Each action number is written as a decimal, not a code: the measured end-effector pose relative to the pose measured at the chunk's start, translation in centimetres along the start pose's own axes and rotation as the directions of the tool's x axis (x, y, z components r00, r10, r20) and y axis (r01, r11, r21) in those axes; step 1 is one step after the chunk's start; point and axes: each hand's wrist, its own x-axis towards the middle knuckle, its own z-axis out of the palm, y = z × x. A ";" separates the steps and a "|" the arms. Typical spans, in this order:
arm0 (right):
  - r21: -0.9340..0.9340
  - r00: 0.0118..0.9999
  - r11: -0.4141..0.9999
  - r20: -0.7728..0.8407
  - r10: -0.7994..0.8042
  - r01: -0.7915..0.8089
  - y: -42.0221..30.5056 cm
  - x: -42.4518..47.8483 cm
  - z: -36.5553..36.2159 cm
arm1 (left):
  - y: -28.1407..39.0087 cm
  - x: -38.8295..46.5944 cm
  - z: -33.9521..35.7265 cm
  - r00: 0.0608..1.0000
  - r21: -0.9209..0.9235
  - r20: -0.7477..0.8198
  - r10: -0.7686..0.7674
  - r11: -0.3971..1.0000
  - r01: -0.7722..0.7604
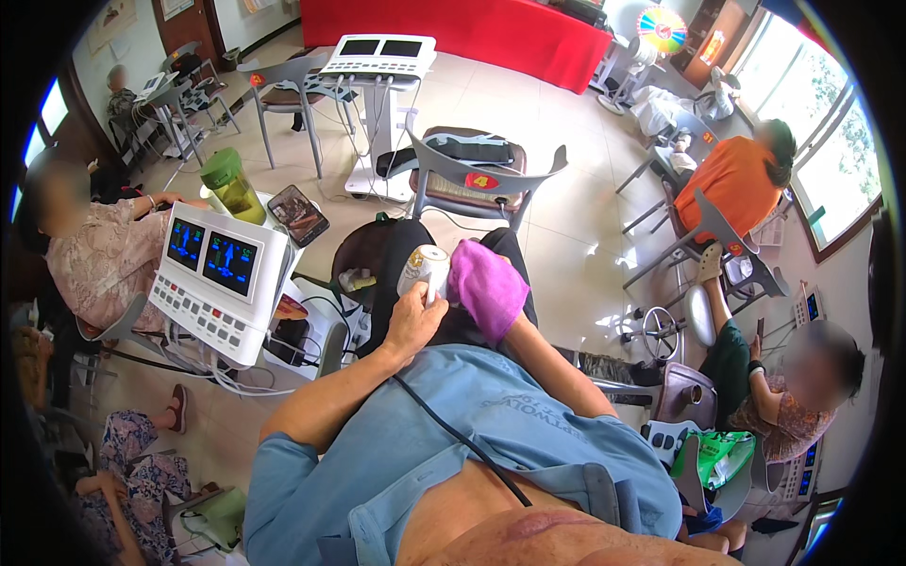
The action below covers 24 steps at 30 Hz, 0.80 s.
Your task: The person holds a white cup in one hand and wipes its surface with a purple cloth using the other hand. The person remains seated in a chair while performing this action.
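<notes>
My left hand (pixel 413 316) grips a white mug (pixel 427 269) with a gold-coloured pattern by its handle, over my lap. The mug lies tilted, and what looks like its round base faces up and away. A purple cloth (pixel 488 286) covers my right hand (pixel 495 283), which is held close against the mug's right side. The fingers under the cloth are mostly hidden. Both hands are above my dark trousers.
At left stand a white control unit (pixel 212 283) with two screens and cables, a green-lidded bottle (pixel 233 187) and a phone (pixel 299 216). Ahead is a grey chair (pixel 488 170) with folded items. Several seated people are on both sides. A wheeled stool (pixel 699 315) is at right.
</notes>
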 end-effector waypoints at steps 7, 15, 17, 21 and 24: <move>0.089 0.955 0.996 -0.295 0.041 -0.015 -0.3 0.2 -0.3 | 2.4 -0.7 -0.3 0.994 -0.104 0.062 -0.089 0.990 0.095; 0.817 0.872 -0.317 0.482 -0.084 -0.482 3.7 -2.8 3.6 | 4.6 -1.9 -0.6 0.955 -0.134 0.255 -0.152 0.972 0.191; 0.774 0.853 -0.359 0.490 -0.181 -0.521 3.4 -2.5 2.6 | 4.4 -1.9 -0.9 0.946 -0.156 0.281 -0.159 0.965 0.209; 0.694 0.762 -0.399 0.647 -0.018 -0.599 2.7 -2.6 0.4 | 5.6 -2.2 -1.0 0.905 -0.174 0.371 -0.210 0.941 0.290; 0.770 0.817 -0.309 0.574 -0.046 -0.558 1.3 -2.3 -0.6 | 6.2 -2.4 -1.2 0.889 -0.175 0.402 -0.220 0.934 0.311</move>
